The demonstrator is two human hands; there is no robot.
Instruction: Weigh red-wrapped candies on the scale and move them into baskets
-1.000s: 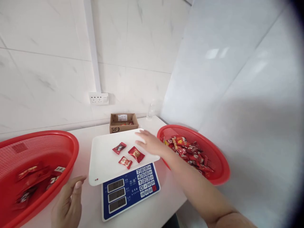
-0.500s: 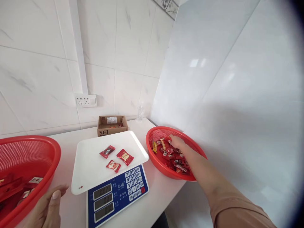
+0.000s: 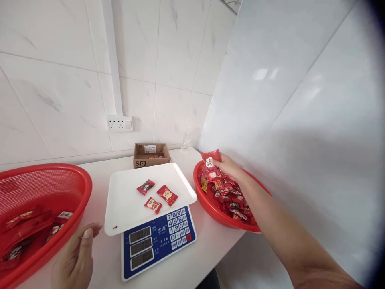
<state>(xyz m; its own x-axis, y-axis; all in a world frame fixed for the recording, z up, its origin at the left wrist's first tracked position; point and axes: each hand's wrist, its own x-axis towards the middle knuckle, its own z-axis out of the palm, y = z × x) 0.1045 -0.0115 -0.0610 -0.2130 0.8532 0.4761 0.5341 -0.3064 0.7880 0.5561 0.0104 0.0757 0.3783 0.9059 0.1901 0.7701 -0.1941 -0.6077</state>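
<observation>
My right hand pinches a red snack packet with a pale printed emblem, above the far side of the right red basket. Below it lie many small red wrapped snacks and a yellow one. My left hand has its fingers stretched forward and nothing visible in it, between the left red basket and the scale. Three small red packets rest on the white pan of the blue digital scale, whose top display looks like 0.026.
Red packets lie inside the left basket. A small cardboard box stands behind the scale, with a clear plastic bottle to its right. The white table meets tiled walls with a socket.
My right hand has risen out of the pile in the right basket, now with a red packet in its fingers. The view has shifted slightly left. The packets on the pan stay put.
</observation>
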